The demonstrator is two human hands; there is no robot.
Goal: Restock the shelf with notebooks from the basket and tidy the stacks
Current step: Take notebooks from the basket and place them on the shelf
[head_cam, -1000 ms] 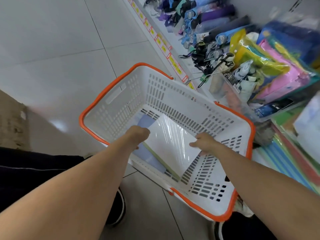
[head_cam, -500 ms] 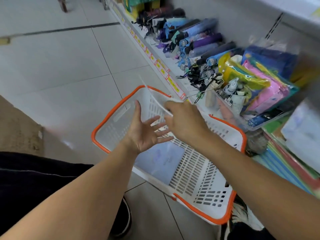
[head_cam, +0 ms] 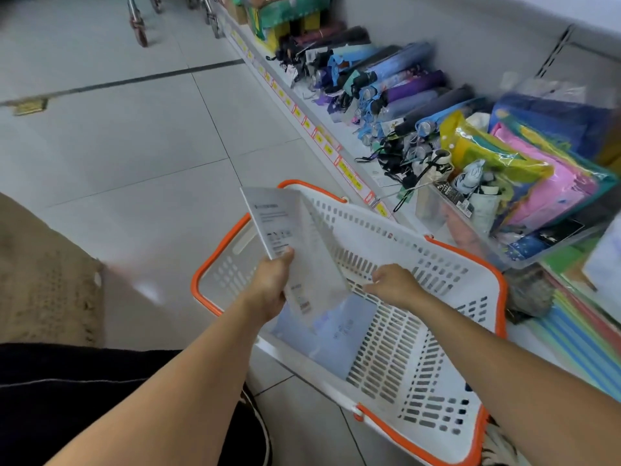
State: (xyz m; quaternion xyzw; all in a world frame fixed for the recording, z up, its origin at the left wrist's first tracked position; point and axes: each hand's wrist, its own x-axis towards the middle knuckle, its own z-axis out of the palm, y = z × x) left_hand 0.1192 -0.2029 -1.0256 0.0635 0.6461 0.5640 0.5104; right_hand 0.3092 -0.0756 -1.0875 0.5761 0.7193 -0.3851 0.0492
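Observation:
A white basket with an orange rim (head_cam: 463, 253) stands on the floor in front of me. My left hand (head_cam: 270, 287) grips a white wrapped notebook (head_cam: 289, 240) by its lower edge and holds it upright above the basket's left side. My right hand (head_cam: 395, 284) hovers over the basket just right of the notebook, fingers loosely curled, holding nothing. A pale blue notebook (head_cam: 332, 334) lies flat on the basket's bottom. Stacks of coloured notebooks (head_cam: 578, 334) lie on the low shelf at the right.
The low shelf (head_cam: 339, 129) runs along the right with folded umbrellas (head_cam: 396, 85), coloured plastic packs (head_cam: 524, 166) and yellow price tags on its edge. Trolley wheels (head_cam: 139, 26) stand on the tiled floor at the top. A brown mat (head_cam: 40, 280) lies at the left.
The white notebook has come out of the basket and passed from my right hand to my left. My right hand has let go and dropped toward the basket.

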